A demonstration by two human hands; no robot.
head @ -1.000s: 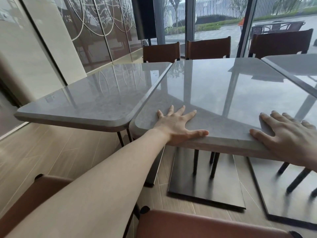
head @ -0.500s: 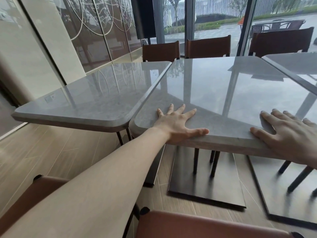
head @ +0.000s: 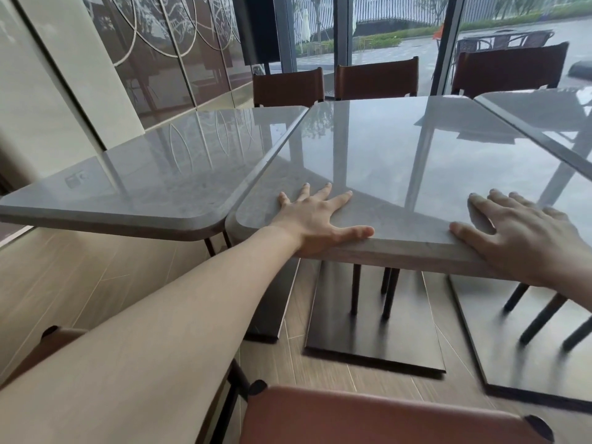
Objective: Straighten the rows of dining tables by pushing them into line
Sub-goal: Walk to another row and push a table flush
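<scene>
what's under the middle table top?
Under the middle table: thin dark legs on a flat dark base plate on wood floor. Where the legs meet the top is hidden.

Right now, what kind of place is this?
Probably a restaurant or cafe dining room: matching stone-topped tables stand pushed together, brown chairs line the far side, and tall windows face outdoor seating.

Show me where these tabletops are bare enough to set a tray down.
The left table is bare from wall side to near edge. The middle table is free beyond both hands, up to the chairs. Its near edge is taken: left hand and right hand lie flat there.
</scene>
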